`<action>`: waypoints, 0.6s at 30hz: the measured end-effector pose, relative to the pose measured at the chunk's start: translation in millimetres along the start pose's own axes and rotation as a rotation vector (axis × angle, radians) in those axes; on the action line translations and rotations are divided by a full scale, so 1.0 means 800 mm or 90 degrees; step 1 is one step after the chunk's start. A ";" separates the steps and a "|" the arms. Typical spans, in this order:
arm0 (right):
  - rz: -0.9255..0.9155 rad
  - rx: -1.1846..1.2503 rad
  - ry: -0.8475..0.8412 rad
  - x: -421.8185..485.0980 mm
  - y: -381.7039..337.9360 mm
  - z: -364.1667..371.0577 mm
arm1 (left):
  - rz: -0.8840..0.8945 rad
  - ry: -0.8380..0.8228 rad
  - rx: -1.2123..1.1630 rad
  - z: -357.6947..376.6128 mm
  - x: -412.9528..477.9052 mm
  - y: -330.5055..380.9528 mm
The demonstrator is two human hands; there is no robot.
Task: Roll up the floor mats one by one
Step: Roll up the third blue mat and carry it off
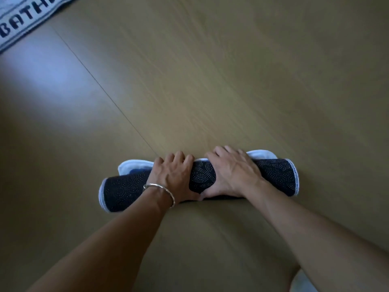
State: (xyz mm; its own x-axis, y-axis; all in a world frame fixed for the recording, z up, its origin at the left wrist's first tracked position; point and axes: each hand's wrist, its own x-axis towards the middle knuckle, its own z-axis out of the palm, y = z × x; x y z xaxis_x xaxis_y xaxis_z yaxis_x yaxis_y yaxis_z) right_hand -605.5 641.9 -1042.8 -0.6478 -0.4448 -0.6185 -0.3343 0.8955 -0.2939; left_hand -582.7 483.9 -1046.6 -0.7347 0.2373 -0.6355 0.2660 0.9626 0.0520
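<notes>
Low in the middle of the frame, a rolled mat (280,175) lying crosswise on the wooden floor (231,70), dark dotted backing outward, a white flap poking out along the far side. Left hand (172,175) and right hand (231,175) side by side on the roll's middle, fingers curled over its far side, gripping it. Silver bracelet (160,192) on the left wrist. In the upper left corner, a flat mat (23,20), pale with dark letters reading "BATH", then possibly an R, cut by the frame edge.
</notes>
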 end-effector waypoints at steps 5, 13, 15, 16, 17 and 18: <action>0.144 0.165 -0.028 -0.074 -0.033 0.038 | 0.066 -0.063 0.089 -0.005 -0.042 0.030; 0.078 0.179 -0.022 -0.156 -0.061 -0.073 | 0.083 -0.067 0.074 -0.123 -0.135 0.026; 0.066 0.171 0.026 -0.161 -0.062 -0.144 | 0.073 -0.022 0.083 -0.193 -0.141 0.017; 0.065 0.166 0.050 -0.168 -0.061 -0.182 | 0.071 0.004 0.089 -0.234 -0.145 0.014; 0.065 0.160 0.074 -0.178 -0.060 -0.223 | 0.073 0.030 0.099 -0.276 -0.150 0.013; 0.064 0.153 0.102 -0.192 -0.059 -0.263 | 0.078 0.056 0.111 -0.321 -0.156 0.014</action>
State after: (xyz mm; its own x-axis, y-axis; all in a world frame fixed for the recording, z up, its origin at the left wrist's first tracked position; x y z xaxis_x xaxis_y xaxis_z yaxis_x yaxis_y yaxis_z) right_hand -634.2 664.6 -780.2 -0.7754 -0.3330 -0.5366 -0.1028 0.9049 -0.4130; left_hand -647.9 498.5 -768.9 -0.7393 0.3691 -0.5632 0.4549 0.8904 -0.0135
